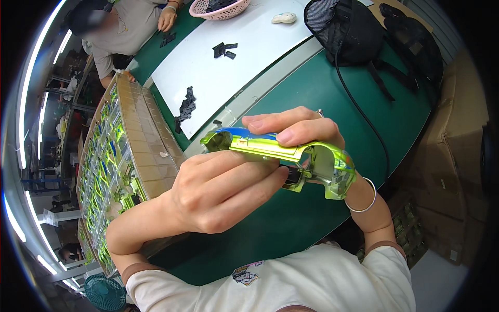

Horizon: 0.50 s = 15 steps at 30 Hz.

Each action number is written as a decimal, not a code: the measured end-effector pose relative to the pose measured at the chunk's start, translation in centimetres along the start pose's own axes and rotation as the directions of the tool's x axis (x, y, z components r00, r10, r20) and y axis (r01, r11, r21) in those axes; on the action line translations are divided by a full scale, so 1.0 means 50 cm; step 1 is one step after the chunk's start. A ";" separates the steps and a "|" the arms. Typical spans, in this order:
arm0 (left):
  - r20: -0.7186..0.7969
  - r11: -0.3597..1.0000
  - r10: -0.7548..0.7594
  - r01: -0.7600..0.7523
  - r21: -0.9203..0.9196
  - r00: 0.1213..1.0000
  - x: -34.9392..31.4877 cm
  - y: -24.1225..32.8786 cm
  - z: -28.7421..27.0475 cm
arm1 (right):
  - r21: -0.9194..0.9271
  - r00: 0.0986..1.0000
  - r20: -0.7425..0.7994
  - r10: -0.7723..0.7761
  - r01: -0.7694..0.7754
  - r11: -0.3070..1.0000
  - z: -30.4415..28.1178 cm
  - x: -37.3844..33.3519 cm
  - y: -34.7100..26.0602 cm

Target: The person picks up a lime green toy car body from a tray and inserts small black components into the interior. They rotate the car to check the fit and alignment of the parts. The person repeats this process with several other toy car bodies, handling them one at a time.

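Note:
A curved plastic shell, shiny lime green with a blue patch and see-through green parts, is held up over the green table between both hands. My right hand grips it from the far side, with fingers laid over its top edge. From the near side, my left hand is closed with its fingers curled against the shell's underside. A small dark piece shows by the left fingertips, inside the shell; I cannot tell whether it is attached or pinched. The right thumb is hidden.
A cardboard box of similar green shells in clear trays stands at left. Black parts lie on a white board. A pink basket, black bag and cable lie beyond. A co-worker sits at far left.

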State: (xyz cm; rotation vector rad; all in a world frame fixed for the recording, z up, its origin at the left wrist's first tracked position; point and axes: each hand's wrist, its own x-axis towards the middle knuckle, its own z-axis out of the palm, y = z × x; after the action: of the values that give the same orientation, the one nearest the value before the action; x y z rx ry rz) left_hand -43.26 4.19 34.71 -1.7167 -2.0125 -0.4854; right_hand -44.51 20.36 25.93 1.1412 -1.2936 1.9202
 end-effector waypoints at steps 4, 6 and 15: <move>0.124 0.997 -0.030 0.039 -0.070 0.992 -0.001 0.005 -0.015 | -0.011 1.000 0.023 -0.015 0.015 1.000 0.000 0.000 0.001; 0.125 0.990 -0.009 0.026 -0.139 0.992 0.003 -0.006 -0.011 | -0.012 0.999 0.040 -0.016 0.017 1.000 -0.005 -0.001 0.004; 0.116 0.951 -0.113 0.142 -0.274 0.987 0.003 -0.017 -0.002 | 0.263 0.976 0.015 0.219 -0.215 0.940 0.003 -0.013 -0.010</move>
State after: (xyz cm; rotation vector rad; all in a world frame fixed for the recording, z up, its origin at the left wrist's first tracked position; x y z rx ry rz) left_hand -44.10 4.15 34.89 -1.8100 -2.2235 -0.7773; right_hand -43.75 20.43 25.63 1.1460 -1.2251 2.3153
